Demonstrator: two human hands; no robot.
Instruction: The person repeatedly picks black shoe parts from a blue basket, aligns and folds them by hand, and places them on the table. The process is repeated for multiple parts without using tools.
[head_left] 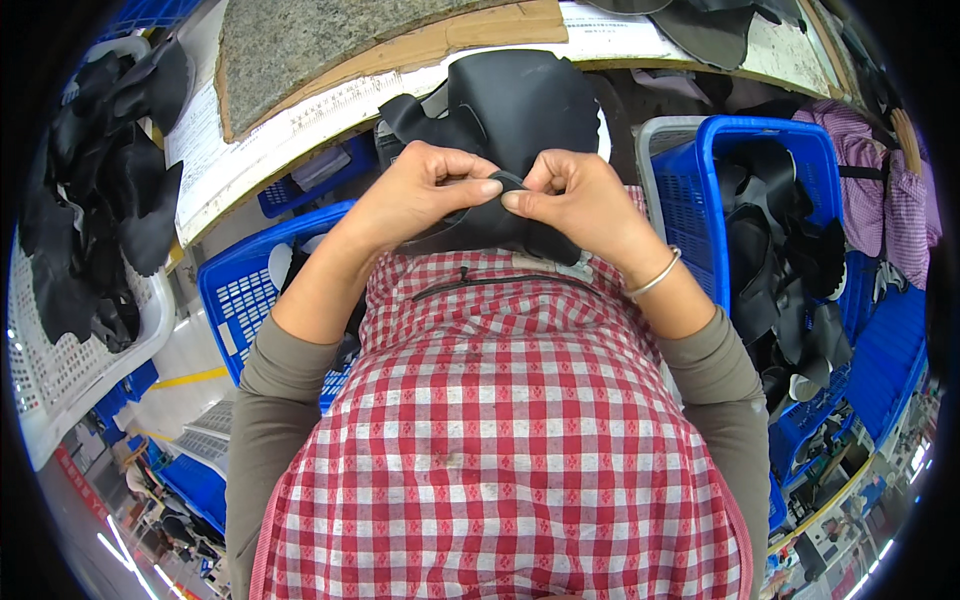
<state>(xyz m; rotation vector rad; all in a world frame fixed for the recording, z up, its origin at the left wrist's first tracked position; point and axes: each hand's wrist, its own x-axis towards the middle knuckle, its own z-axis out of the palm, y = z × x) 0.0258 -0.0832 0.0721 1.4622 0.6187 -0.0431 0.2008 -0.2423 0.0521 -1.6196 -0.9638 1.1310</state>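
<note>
A black leather piece (pixel 525 105) with curved edges rests over my lap, its far part reaching up to the table's front edge. My left hand (pixel 437 190) pinches the edge of the piece between thumb and fingers. Close beside it, my right hand (pixel 570 195) pinches the same edge, so the two thumbs nearly meet. Between the fingertips the edge looks folded or bunched. A lower flap of the leather hangs over my red checked apron (pixel 500 420). The underside of the piece is hidden.
Ahead stands a worktable (pixel 210 160) with a grey stone slab (pixel 350 50) on cardboard. On the right, a blue crate (pixel 705 200) holds black pieces. A white basket (pixel 150 310) heaped with black pieces is at left, near another blue crate (pixel 225 285). A person's checked sleeve (pixel 908 205) shows far right.
</note>
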